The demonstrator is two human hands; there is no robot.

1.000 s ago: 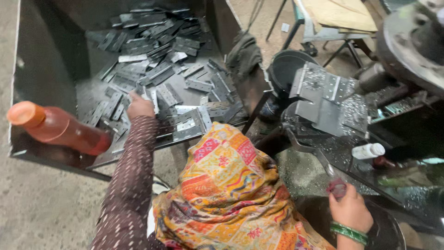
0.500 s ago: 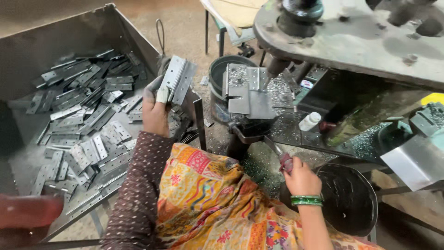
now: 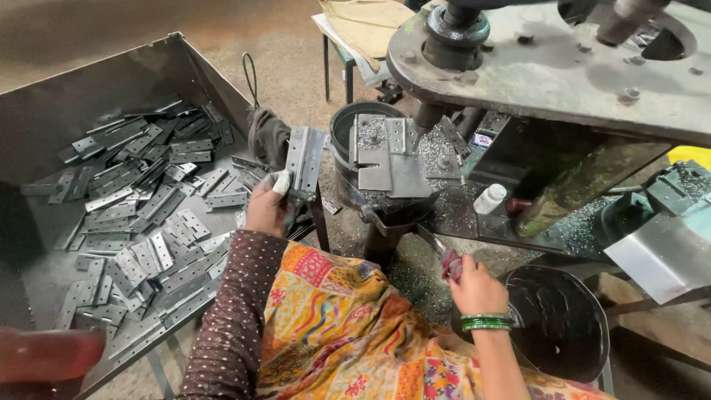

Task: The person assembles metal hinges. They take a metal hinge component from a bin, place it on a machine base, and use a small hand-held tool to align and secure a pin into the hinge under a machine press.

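Hinges point(image 3: 305, 159), a small stack of flat grey metal ones, stood upright in the left hand point(image 3: 268, 207), which was closed around their lower end with a pale wrap on one finger. The stack was held just above the near corner of a big metal bin point(image 3: 89, 81), between the bin and the press. More loose hinges point(image 3: 141, 215) of the same kind lay scattered in a heap across the bin's sloping floor, well below and to the left of the held stack.

The right hand point(image 3: 474, 285), green bangles point(image 3: 485, 324) at its wrist, was closed on a reddish handle point(image 3: 450, 265) of a thin metal tool whose shaft ran up toward the press bed. What sort of tool it was could not be told.

On the press bed sat a grey metal plate point(image 3: 389, 159) with holes, metal shavings point(image 3: 437, 152) strewn around it. A small white bottle point(image 3: 489, 198) stood just to the right of the plate. Above hung the heavy steel head of the press point(image 3: 548, 74). A black bucket point(image 3: 559, 322) stood on the floor just beside the right hand, and a dark round tub point(image 3: 344, 122) sat behind the plate. A bright patterned cloth point(image 3: 333, 333) covered the person's lap, and a dotted dark sleeve point(image 3: 233, 326) covered the left arm.
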